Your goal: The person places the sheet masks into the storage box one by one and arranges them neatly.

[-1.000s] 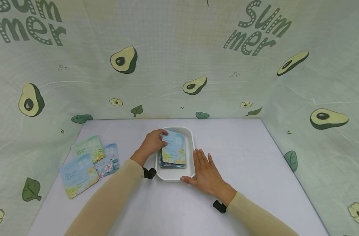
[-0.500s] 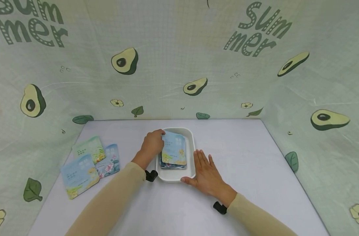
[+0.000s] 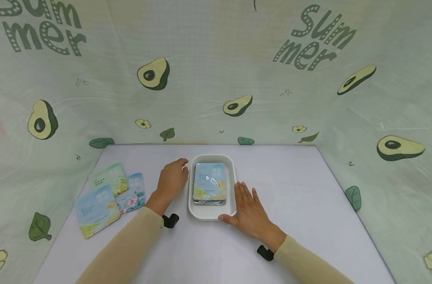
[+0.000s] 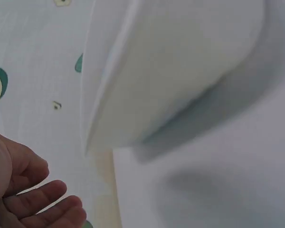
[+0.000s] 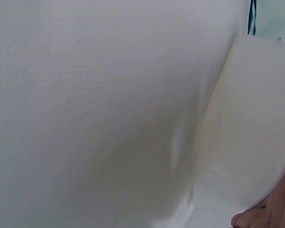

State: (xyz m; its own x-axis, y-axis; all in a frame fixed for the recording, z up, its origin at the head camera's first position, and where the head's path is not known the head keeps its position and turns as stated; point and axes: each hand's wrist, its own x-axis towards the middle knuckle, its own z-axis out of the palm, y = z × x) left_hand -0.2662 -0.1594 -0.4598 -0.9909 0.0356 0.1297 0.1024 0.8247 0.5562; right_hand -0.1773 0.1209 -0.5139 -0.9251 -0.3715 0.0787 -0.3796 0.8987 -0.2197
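A white tray (image 3: 206,213) stands mid-table, a stack of flat printed sachets inside it with a light-blue sachet (image 3: 210,179) on top. The top sachet lies nearly square with the stack. Just outside the tray's left side, my left hand (image 3: 170,179) holds nothing, its fingers loosely bent. The left wrist view has the hand (image 4: 35,202) apart from the tray's outer wall (image 4: 180,66). On the other side, my right hand (image 3: 250,211) rests with straight fingers along the tray's right rim, thumb at the near corner. Only part of this hand (image 5: 275,206) shows in the right wrist view.
At the left of the table lie three loose sachets, partly overlapping: a green sachet (image 3: 107,179), a blue sachet with pink flowers (image 3: 131,195) and a larger-looking light-blue sachet (image 3: 96,211). A printed cloth (image 3: 201,71) hangs behind and beside the white table (image 3: 290,189).
My left hand has let go of the top sachet and moved left, out of the tray. That sachet now lies straighter and flatter on the stack. The right hand stays at the rim.
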